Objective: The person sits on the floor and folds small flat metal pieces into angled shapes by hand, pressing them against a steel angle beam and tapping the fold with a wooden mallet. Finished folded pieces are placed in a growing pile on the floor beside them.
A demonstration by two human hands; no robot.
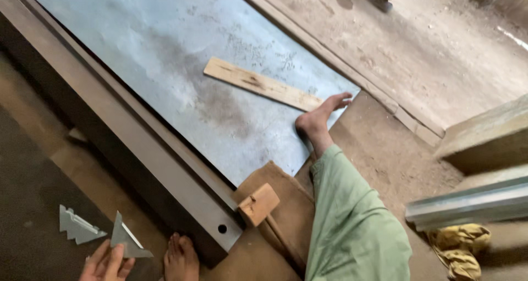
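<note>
one hand (107, 263) at the bottom edge, fingers close together, touches a small grey triangular sheet-metal offcut (127, 240) on the dark floor; left or right hand can't be told, other hand out of view. looks like picking up cut pieces; a lift needs a pinch on the edge. second jagged grey metal offcut (78, 226) lies just beside. large grey metal sheet (165, 50) carries a pale wooden plank (263, 84); wooden mallet (258, 204) and bare feet sit close by.

No packages, labels, signs or screens — none (anywhere) visible.
</note>
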